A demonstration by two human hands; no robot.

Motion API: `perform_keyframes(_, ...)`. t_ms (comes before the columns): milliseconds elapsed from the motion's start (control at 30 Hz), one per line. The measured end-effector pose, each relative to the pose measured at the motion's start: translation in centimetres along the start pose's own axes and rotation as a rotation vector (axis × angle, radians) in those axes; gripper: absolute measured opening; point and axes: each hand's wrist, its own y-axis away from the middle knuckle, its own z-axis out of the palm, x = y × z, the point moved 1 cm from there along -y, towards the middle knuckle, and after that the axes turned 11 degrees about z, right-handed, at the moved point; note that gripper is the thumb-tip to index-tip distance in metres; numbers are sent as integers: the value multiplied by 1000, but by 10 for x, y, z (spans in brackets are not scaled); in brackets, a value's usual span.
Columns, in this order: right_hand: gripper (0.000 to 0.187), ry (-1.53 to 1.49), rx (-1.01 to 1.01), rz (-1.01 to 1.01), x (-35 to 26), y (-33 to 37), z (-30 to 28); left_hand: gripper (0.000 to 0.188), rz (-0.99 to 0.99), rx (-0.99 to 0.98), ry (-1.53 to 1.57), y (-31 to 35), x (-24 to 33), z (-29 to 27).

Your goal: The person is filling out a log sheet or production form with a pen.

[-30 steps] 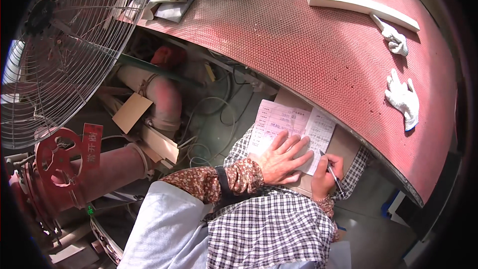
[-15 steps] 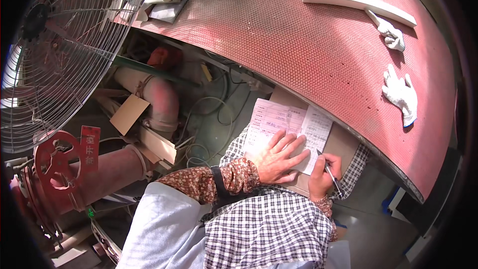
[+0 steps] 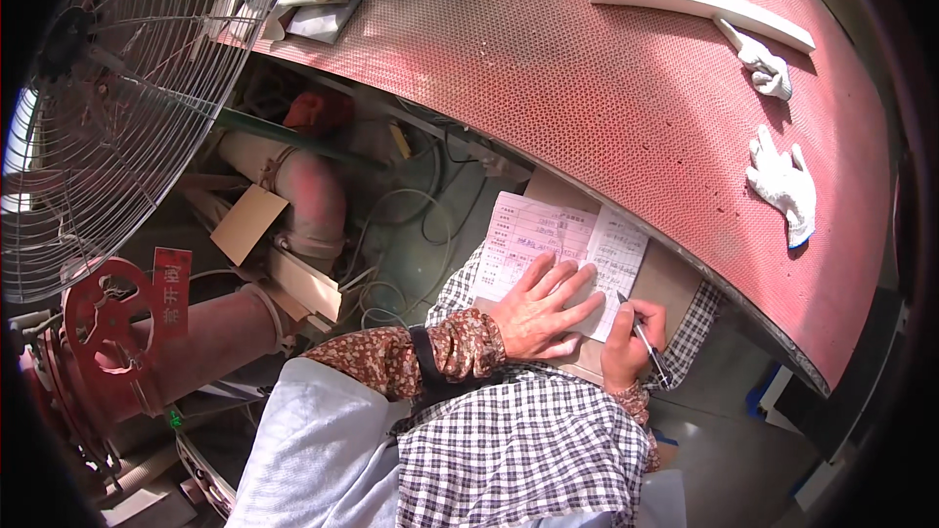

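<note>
Across my lap lies a brown board (image 3: 667,277) with a printed paper form (image 3: 540,220) on it, partly filled with handwriting. My left hand (image 3: 544,311) rests flat on the form, fingers spread. To its right, my right hand (image 3: 631,343) is closed round a pen (image 3: 642,334), whose dark tip meets the lower right part of the sheet. A checked cloth (image 3: 518,440) covers my lap beneath the board.
A red mesh-topped table (image 3: 548,78) borders the board. On it lie two white gloves (image 3: 782,186), a pale curved bar (image 3: 699,8) and cloth scraps (image 3: 323,0). At left stand a wire fan (image 3: 108,88), a red valve wheel (image 3: 108,318) and thick pipes (image 3: 220,332).
The whole view has shifted slightly. My right hand and the pen have moved a little against the form; my left hand stays flat on it.
</note>
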Motion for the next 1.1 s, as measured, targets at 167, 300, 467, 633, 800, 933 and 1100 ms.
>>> perform_keyframes(167,15,-12,-8,55,5,1,-4,78,14,-22,-6,-2,0,-1)
perform_keyframes(300,14,68,-23,2,-2,-1,-3,77,4,-3,-41,-2,0,-2)
perform_keyframes(467,13,73,-42,0,-2,-1,-5,79,2,29,-33,-2,2,2)
perform_keyframes(633,14,116,-62,-5,-3,0,-6,79,2,35,-13,-2,1,3)
perform_keyframes(800,14,141,-77,-1,-3,0,-4,79,1,27,-27,0,1,3)
perform_keyframes(933,16,154,-93,-45,2,-1,-5,78,11,9,-33,0,0,3)
perform_keyframes(1100,15,178,-106,-78,2,-3,-5,79,21,-9,-39,-1,0,0)
